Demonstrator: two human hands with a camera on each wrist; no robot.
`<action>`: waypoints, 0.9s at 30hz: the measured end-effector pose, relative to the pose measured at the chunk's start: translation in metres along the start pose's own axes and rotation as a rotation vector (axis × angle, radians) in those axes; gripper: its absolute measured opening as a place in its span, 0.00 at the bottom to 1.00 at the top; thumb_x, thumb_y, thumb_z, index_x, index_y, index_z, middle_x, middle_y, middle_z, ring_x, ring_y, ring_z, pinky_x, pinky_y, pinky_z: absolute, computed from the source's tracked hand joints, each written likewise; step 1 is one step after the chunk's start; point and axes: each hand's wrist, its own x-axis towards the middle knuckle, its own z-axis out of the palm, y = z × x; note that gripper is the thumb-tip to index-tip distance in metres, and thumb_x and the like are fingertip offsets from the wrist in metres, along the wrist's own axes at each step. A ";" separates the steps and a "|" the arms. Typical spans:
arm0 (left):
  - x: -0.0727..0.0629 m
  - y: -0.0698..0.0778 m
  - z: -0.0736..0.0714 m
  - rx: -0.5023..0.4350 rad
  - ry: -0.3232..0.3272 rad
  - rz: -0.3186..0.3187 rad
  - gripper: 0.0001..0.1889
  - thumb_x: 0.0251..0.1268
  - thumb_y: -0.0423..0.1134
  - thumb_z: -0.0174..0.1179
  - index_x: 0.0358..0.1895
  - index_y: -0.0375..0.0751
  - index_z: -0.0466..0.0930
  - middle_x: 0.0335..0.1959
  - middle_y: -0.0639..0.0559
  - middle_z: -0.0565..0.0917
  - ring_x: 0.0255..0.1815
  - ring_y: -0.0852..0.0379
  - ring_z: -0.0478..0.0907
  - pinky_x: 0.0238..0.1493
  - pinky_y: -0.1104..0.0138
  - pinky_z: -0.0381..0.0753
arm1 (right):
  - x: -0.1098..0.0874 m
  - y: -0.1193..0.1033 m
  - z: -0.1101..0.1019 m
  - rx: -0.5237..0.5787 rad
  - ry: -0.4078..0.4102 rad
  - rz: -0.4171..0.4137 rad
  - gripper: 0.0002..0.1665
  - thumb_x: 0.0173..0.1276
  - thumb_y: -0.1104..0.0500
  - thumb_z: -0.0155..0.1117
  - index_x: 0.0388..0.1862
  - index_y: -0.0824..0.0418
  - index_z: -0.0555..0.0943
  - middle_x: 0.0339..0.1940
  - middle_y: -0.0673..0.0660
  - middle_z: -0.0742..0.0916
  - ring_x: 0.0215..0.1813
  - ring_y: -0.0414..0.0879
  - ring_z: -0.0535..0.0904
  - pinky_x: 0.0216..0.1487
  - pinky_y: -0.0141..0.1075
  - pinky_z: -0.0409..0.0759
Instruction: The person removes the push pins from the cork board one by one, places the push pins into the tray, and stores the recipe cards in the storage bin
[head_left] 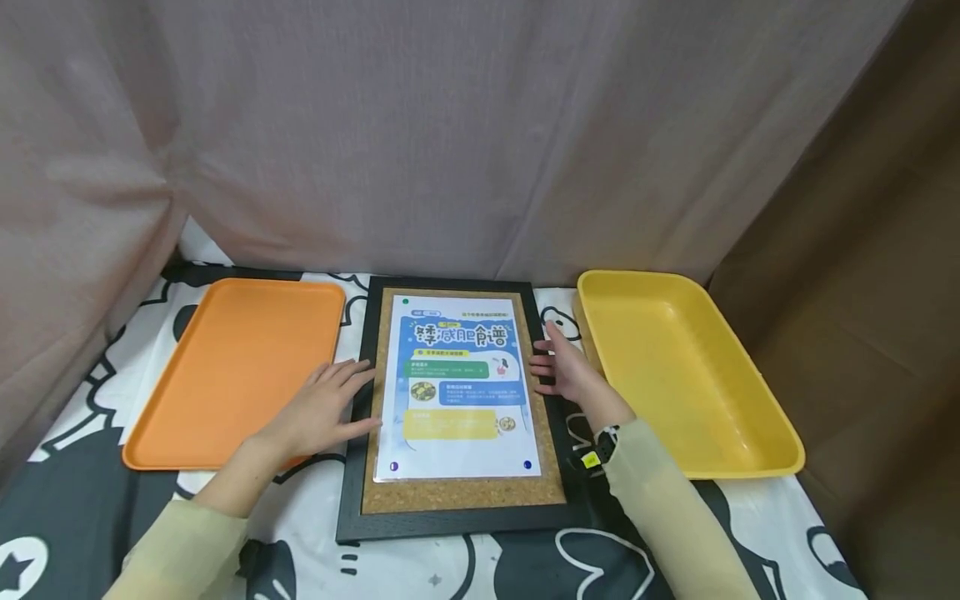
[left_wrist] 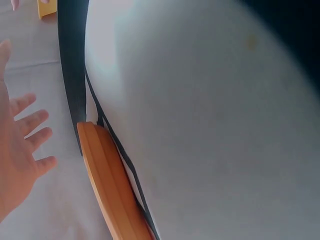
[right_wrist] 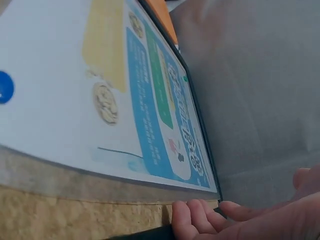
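A cork board in a black frame lies between two trays. On it is a laminated poster with blue, green and yellow blocks and Chinese lettering. Push pins sit at its corners: a green pin, a purple pin and a blue pin. My left hand, fingers spread, is over the frame's left side; whether it touches, I cannot tell. At the right side is my right hand, fingers extended, its fingertips by the frame's edge in the right wrist view. Neither hand holds anything.
To the left lies a flat orange tray. A deeper yellow tray stands on the right. Beneath everything is a black-and-white patterned cloth. Grey-brown curtain fabric closes off the back and sides.
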 end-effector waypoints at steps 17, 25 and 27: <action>0.001 0.022 0.007 -0.278 -0.146 0.053 0.22 0.56 0.48 0.65 0.53 0.42 0.78 0.37 0.56 0.80 0.37 0.61 0.73 0.42 0.67 0.76 | 0.018 0.006 0.000 -0.366 0.073 -0.138 0.25 0.71 0.60 0.51 0.65 0.67 0.67 0.57 0.66 0.78 0.45 0.47 0.77 0.45 0.31 0.79; -0.003 0.025 0.013 -0.401 -0.241 0.100 0.12 0.56 0.42 0.65 0.43 0.43 0.83 0.27 0.61 0.76 0.28 0.66 0.69 0.30 0.74 0.72 | 0.028 0.012 -0.006 -0.410 0.040 -0.145 0.26 0.70 0.61 0.53 0.66 0.63 0.66 0.54 0.66 0.79 0.38 0.44 0.80 0.41 0.30 0.82; -0.004 0.026 0.013 -0.402 -0.260 0.092 0.10 0.56 0.41 0.65 0.40 0.45 0.83 0.27 0.61 0.76 0.28 0.66 0.69 0.30 0.74 0.72 | 0.030 0.012 -0.006 -0.401 0.036 -0.131 0.26 0.70 0.61 0.53 0.66 0.62 0.66 0.55 0.65 0.79 0.37 0.43 0.81 0.41 0.30 0.82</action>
